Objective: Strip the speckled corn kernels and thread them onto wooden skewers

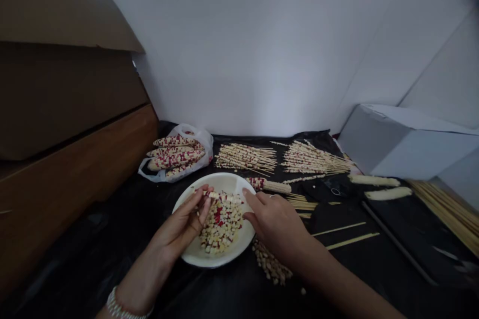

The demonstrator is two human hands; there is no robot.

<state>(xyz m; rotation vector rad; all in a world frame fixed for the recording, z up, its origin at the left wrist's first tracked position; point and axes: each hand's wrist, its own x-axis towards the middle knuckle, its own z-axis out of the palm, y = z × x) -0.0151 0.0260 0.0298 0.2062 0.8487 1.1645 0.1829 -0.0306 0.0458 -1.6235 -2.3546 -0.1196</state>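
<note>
My left hand (189,217) is closed around a skewer threaded with cream and dark red corn kernels (224,198), held nearly level over a white bowl (182,246). Loose kernels (220,232) in cream and red lie heaped in the bowl. At the bowl's right rim is my right hand (275,222), its thumb and index fingertip apart on either side of the skewer's right end. Nothing shows between those fingertips except that end; the other fingers are curled and partly hidden. Behind my right hand lies a partly stripped corn cob (271,185).
A plastic bag (204,142) holds speckled cobs (174,157) at back left. Two piles of kernel-threaded skewers (245,157) (310,157) lie along the wall. Bare sticks (352,241), bare cobs (387,193) and a white box (404,144) are on the right. Brown kernels (271,264) sit beside the bowl.
</note>
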